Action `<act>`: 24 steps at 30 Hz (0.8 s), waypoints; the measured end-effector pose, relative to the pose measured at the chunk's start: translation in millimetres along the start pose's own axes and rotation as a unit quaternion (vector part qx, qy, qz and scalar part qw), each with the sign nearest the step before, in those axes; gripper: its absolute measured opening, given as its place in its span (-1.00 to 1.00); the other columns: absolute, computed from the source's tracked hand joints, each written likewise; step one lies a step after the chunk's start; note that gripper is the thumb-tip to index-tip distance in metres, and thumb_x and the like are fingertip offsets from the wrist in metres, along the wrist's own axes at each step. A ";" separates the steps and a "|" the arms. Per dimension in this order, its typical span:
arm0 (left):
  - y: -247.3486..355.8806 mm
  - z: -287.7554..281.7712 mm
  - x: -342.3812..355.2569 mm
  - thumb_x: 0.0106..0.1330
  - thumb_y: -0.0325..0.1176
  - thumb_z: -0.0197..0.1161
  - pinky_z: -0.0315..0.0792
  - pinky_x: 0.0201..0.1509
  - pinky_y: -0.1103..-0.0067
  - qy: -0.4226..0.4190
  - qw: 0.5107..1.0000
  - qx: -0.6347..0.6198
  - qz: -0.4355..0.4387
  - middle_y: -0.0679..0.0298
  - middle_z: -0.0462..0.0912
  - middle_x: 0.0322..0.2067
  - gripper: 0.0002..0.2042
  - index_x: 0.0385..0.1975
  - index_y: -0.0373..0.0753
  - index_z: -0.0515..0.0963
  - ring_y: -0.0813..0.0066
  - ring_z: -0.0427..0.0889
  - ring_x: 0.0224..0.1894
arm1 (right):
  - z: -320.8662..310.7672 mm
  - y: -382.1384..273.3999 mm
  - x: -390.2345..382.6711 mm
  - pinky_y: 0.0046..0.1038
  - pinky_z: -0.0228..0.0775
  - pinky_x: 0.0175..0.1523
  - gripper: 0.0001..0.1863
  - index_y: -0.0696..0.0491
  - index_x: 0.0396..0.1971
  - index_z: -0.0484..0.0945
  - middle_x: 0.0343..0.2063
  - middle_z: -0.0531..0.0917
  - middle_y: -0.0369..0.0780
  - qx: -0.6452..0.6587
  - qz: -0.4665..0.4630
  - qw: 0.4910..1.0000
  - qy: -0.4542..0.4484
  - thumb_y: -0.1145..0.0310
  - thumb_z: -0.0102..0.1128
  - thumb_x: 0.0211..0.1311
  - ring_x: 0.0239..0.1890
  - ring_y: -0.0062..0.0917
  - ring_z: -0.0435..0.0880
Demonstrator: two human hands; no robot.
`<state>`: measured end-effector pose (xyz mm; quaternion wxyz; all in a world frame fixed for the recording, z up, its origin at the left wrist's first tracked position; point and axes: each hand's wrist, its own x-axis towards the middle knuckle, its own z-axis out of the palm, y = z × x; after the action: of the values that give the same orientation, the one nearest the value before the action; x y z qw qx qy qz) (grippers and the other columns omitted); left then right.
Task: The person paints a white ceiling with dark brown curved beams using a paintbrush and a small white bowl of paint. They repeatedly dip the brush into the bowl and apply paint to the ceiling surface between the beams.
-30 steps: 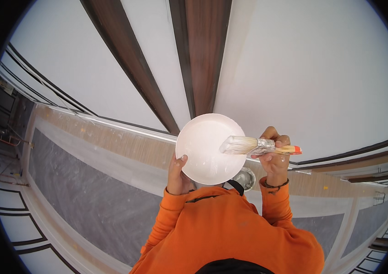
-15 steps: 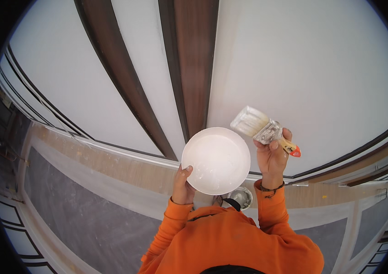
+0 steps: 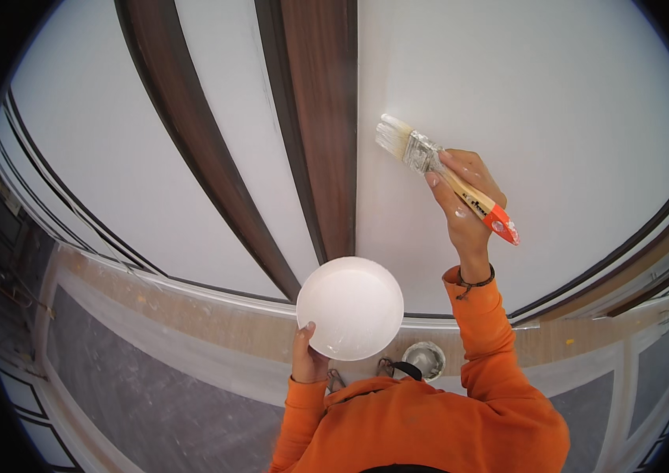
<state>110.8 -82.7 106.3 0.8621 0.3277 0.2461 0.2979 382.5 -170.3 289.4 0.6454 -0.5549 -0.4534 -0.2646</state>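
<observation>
1. Your left hand (image 3: pixel 308 361) grips the white bowl (image 3: pixel 350 265) firmly at its eight o'clock edge.
2. Dark trim (image 3: pixel 327 118) borders the wall panel (image 3: pixel 547 118) at nine o'clock from the bristles (image 3: pixel 393 135).
3. Your right hand (image 3: pixel 468 229), nearer, wraps the brush (image 3: pixel 423 153): bristles toward ten o'clock, handle (image 3: pixel 473 199) toward four; wall contact is hard to judge.
4. Panel spreads toward two o'clock.

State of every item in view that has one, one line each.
Left hand: closed on the bowl's edge
Round white bowl: open-topped, held up, white smears inside; paint level unclear
Right hand: gripping the brush, spotted with white
Flat paintbrush with wooden, red-ended handle: bristles whitened and parted, ferrule smeared; wall contact unclear
Grey-white round bucket: uncovered, standing on the floor
Smooth white wall panel: wet or dry unclear
</observation>
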 end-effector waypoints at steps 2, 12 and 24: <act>-4.3 -13.4 -3.2 0.37 -0.03 0.15 0.65 0.07 0.28 0.022 0.999 0.017 -0.017 0.05 0.53 0.22 -0.35 0.35 -0.33 0.30 0.15 0.64 0.16 | -1.2 -1.0 12.7 -0.56 0.55 -0.23 -0.70 0.14 -0.13 0.75 -0.20 0.73 -0.14 -0.028 0.002 1.000 -0.013 0.61 0.46 0.09 -0.30 -0.56 0.68; -18.8 -39.6 -3.1 0.34 0.08 0.15 0.73 -0.26 0.26 0.108 0.993 0.037 -0.021 0.04 0.55 0.16 -0.31 0.37 -0.23 0.28 0.09 0.72 0.01 | -7.6 4.2 106.1 -0.60 0.57 -0.25 -0.73 0.15 -0.12 0.76 -0.24 0.76 -0.19 -0.015 -0.096 0.995 -0.006 0.52 0.47 0.14 -0.34 -0.61 0.69; -19.1 -27.9 -0.7 0.34 0.09 0.17 0.75 -0.18 0.22 0.110 0.993 0.030 -0.004 0.04 0.56 0.14 -0.32 0.34 -0.22 0.31 0.10 0.72 0.03 | -4.1 -23.2 206.5 -0.57 0.59 -0.08 -0.73 0.22 -0.06 0.70 -0.18 0.76 -0.18 0.018 -0.191 0.981 0.027 0.50 0.42 0.25 -0.19 -0.59 0.71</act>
<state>99.8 -83.1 74.3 0.8209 0.3175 0.3494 0.3213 456.9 -146.5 482.0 0.6048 -0.4392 -0.5381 -0.3895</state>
